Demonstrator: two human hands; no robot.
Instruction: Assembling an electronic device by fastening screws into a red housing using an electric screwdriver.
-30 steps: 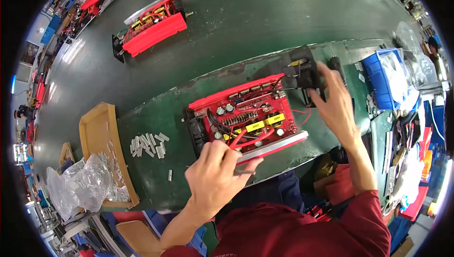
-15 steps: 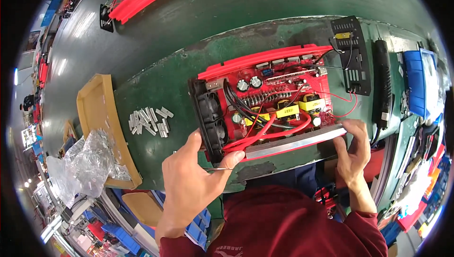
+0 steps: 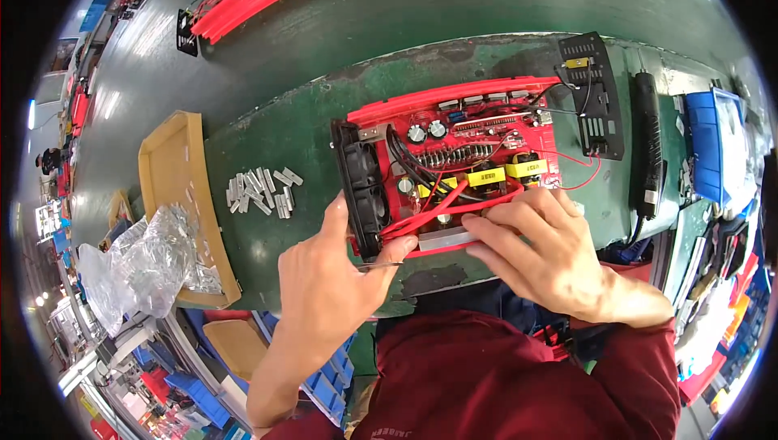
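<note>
An opened power inverter [image 3: 486, 134], with a red circuit board, yellow-wrapped transformers and red side rails, lies on the green bench. My left hand [image 3: 328, 278] is closed round its near left corner, at the black fan panel [image 3: 355, 189]. A thin metal piece [image 3: 378, 265] shows by that thumb; its kind is unclear. My right hand [image 3: 543, 249] reaches over the near side, fingers bent and closed on the silver rail [image 3: 444, 238] beside thick red wires [image 3: 429, 220]. That hand hides part of the rail and board. A black slotted end panel [image 3: 596, 104] hangs on wires at the right.
Several small silver metal pieces [image 3: 261, 191] lie left of the inverter. Beyond them stands a cardboard tray [image 3: 207, 205] with clear plastic bags [image 3: 150, 266]. A black rod-shaped tool [image 3: 648, 144] and a blue bin [image 3: 707, 144] are at right. Another red unit [image 3: 253, 1] sits far left.
My right hand has moved left from the inverter's near right corner to the middle of its near rail. My left hand stays at the fan corner. The view has shifted slightly.
</note>
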